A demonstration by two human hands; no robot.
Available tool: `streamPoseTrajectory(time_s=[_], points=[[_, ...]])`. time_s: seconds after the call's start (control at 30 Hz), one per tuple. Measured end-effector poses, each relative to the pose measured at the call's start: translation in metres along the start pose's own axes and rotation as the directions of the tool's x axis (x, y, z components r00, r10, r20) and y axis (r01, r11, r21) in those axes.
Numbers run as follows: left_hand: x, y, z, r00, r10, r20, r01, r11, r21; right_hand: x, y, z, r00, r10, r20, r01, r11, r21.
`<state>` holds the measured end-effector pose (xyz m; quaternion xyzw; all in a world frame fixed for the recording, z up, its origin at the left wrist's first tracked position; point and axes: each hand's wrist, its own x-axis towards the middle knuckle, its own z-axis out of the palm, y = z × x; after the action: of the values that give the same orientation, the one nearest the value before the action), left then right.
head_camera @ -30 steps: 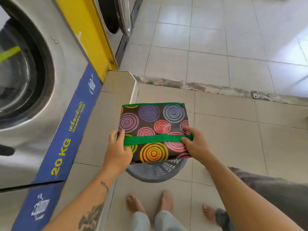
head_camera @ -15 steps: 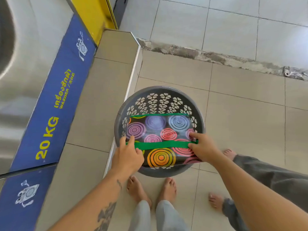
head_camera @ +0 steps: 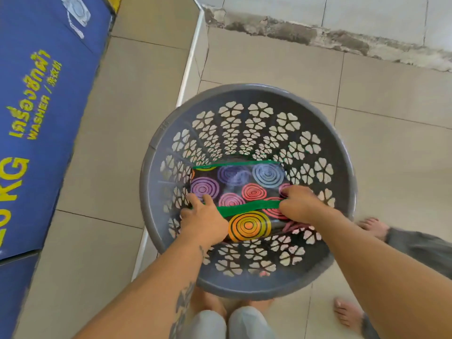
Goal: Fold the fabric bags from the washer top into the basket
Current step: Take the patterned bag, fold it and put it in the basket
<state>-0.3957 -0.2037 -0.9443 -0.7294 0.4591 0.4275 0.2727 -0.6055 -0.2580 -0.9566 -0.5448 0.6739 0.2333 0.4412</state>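
Note:
A folded fabric bag (head_camera: 244, 189), black with coloured rings and green trim, lies low inside the grey perforated basket (head_camera: 244, 113) on the floor. My left hand (head_camera: 203, 218) grips its left edge, fingers over the green strap. On the right edge, my right hand (head_camera: 298, 204) pinches the same strap. Both forearms reach down into the basket. The bag's near edge is hidden by my hands.
The blue washer front (head_camera: 36, 106) with yellow "20 KG" lettering stands at left on a raised tiled step (head_camera: 127, 118). My bare feet (head_camera: 210, 304) are just below the basket. Another person's bare feet (head_camera: 369, 226) and grey trouser leg are at right.
My hands have lowered the folded bag from above the rim down into the basket. The view has tilted down and closer, so the basket fills the frame.

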Motion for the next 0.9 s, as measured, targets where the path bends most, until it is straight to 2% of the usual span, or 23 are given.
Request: streamPoseTrajectory(time_s=[0.17, 0.3, 0.4, 0.5, 0.57, 0.67, 0.77, 0.83, 0.9], points=[[0.023, -0.004, 0.004, 0.999, 0.013, 0.044, -0.016, 0.997, 0.078, 0.025, -0.001, 0.017, 0.997, 0.081, 0.008, -0.08, 0.991, -0.11], [0.045, -0.006, 0.012, 0.995, 0.088, 0.036, -0.093, 0.977, 0.19, 0.033, 0.002, 0.028, 0.998, 0.043, 0.054, -0.031, 0.979, -0.204], [0.057, -0.002, 0.025, 0.992, 0.108, 0.063, -0.117, 0.98, 0.164, 0.041, 0.004, 0.033, 0.999, 0.021, 0.044, -0.007, 0.955, -0.298], [0.062, 0.007, 0.036, 0.993, 0.11, 0.053, -0.116, 0.984, 0.133, 0.039, 0.003, 0.037, 0.992, 0.061, 0.106, -0.008, 0.899, -0.438], [0.062, 0.009, 0.038, 0.991, 0.118, 0.06, -0.125, 0.982, 0.138, 0.034, 0.002, 0.041, 0.996, 0.083, 0.036, -0.054, 0.863, -0.502], [0.061, 0.006, 0.031, 0.978, 0.134, 0.16, -0.146, 0.987, 0.07, 0.018, -0.006, 0.045, 0.998, 0.023, -0.059, -0.051, 0.842, -0.538], [0.055, 0.004, 0.029, 0.893, 0.224, 0.39, -0.204, 0.975, -0.092, 0.013, 0.004, 0.05, 0.991, -0.1, -0.087, 0.051, 0.893, -0.447], [0.047, 0.005, 0.034, 0.858, 0.264, 0.44, -0.311, 0.95, 0.036, 0.014, 0.013, 0.045, 0.985, -0.138, -0.104, 0.091, 0.926, -0.366], [0.042, 0.006, 0.043, 0.864, 0.287, 0.414, -0.394, 0.898, 0.198, 0.017, 0.014, 0.039, 0.983, -0.163, -0.079, 0.107, 0.873, -0.475]])
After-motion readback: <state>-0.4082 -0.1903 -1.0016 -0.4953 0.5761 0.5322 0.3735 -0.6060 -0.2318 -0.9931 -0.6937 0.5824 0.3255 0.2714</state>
